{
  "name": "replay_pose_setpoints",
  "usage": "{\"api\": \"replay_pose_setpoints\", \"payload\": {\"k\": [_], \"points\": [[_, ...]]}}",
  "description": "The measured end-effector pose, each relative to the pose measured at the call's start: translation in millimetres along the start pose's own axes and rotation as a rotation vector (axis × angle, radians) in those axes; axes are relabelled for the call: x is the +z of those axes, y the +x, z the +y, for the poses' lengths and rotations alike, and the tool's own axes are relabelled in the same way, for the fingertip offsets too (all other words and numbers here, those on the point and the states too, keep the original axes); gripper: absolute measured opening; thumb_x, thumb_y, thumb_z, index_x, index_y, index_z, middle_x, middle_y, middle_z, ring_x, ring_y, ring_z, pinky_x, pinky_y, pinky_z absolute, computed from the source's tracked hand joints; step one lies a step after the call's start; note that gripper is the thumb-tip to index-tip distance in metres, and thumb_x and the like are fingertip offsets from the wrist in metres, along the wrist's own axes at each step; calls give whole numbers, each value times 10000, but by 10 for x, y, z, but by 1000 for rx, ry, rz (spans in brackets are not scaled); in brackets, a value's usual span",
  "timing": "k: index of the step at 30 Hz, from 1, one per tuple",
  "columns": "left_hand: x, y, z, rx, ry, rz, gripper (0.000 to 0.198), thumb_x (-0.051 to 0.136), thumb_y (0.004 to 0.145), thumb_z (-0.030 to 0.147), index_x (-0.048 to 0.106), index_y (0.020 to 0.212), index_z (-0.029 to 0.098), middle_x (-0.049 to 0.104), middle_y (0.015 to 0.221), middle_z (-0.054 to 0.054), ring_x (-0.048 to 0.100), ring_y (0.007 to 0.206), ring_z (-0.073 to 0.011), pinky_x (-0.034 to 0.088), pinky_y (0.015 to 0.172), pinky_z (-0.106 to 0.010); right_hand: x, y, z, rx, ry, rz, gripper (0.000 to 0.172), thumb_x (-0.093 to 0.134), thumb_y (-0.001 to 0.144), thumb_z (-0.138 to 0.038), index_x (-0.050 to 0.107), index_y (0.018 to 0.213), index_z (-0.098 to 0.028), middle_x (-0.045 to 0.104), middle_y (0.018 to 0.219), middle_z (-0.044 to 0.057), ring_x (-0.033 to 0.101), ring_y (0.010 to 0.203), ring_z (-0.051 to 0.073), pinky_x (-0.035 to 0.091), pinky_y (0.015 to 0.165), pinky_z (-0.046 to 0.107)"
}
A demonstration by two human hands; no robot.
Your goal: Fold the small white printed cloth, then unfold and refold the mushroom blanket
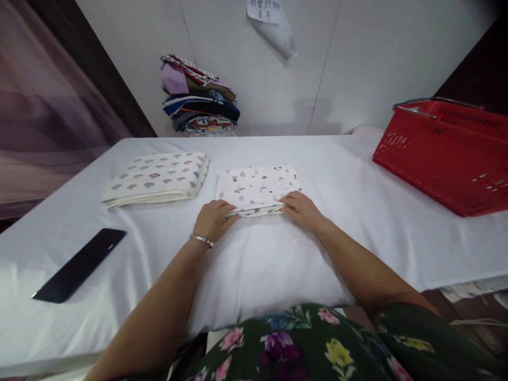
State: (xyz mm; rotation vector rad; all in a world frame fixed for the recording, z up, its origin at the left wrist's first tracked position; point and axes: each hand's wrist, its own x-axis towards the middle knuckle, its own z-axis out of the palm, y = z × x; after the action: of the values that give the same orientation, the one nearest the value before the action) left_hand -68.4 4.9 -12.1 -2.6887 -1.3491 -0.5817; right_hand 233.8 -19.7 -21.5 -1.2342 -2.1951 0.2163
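Observation:
A folded white cloth with small printed figures (pixel 257 186) lies on the white-covered table (pixel 337 174) in front of me. My left hand (pixel 213 218), a bracelet on its wrist, grips the cloth's near left edge with curled fingers. My right hand (pixel 302 209) pinches the near right edge of the same cloth. To its left lies a second folded cloth with a heart and mushroom print (pixel 156 178), untouched.
A black phone (pixel 79 264) lies at the near left of the table. A red plastic basket (pixel 444 153) stands at the right. A pile of folded coloured fabrics (pixel 200 95) sits against the white wall behind the table.

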Motion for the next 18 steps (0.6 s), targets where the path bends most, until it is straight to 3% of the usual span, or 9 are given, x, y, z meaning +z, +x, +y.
{"api": "replay_pose_setpoints", "payload": {"k": [5,11,18], "points": [[-18,16,44,6,45,22,278,436,865,371,647,896,193,642,884,-72,538,801,-218,387,693,-352,38,18,-28,20,-48,142,251,444,898,-300,619,1064,-230,600,990,80,521,916,215,409,815,371],[-61,24,95,6,85,0,258,439,860,355,637,857,190,637,853,-73,537,809,-229,378,695,-362,6,36,0,-22,-118,-64,218,497,872,-275,650,1018,-225,617,947,74,522,885,216,383,787,366],[-24,10,90,9,47,44,295,523,811,426,623,974,202,638,925,-70,544,872,-231,383,740,-366,32,34,-2,-3,-100,10,209,490,875,-273,654,998,-232,615,943,66,523,874,208,388,777,354]]}}
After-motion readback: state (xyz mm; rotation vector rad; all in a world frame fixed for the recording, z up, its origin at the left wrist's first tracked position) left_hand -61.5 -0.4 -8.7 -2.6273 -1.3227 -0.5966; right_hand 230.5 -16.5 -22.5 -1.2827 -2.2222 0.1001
